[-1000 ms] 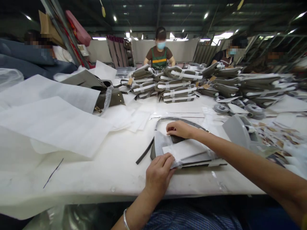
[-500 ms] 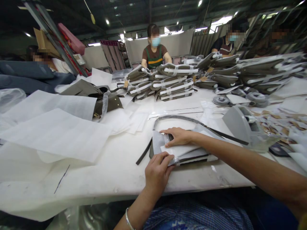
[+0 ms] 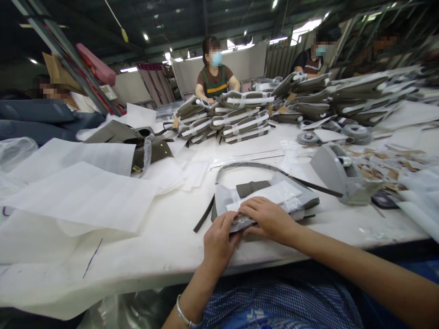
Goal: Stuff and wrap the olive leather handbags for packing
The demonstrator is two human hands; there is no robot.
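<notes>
A handbag in dark olive-grey lies flat before me, partly covered by thin translucent wrapping. Its strap arches over the far side, with loose ends hanging out left and right. A folded white sheet rests on top of the wrapping. My left hand grips the near left edge, thumb beneath and fingers above. Close beside it, my right hand holds the same near edge with its fingers bent over the wrapping. The fingertips of both hands almost meet.
Large white sheets cover the table's left side, near another olive bag. A grey tape dispenser stands to the right, with a dark object beside it. Stacked wrapped bags lie across the back, where a masked co-worker is.
My right hand has moved from the bag's top down to its near edge, beside my left hand. The olive flap and white sheet now show more fully. My view has shifted slightly.
</notes>
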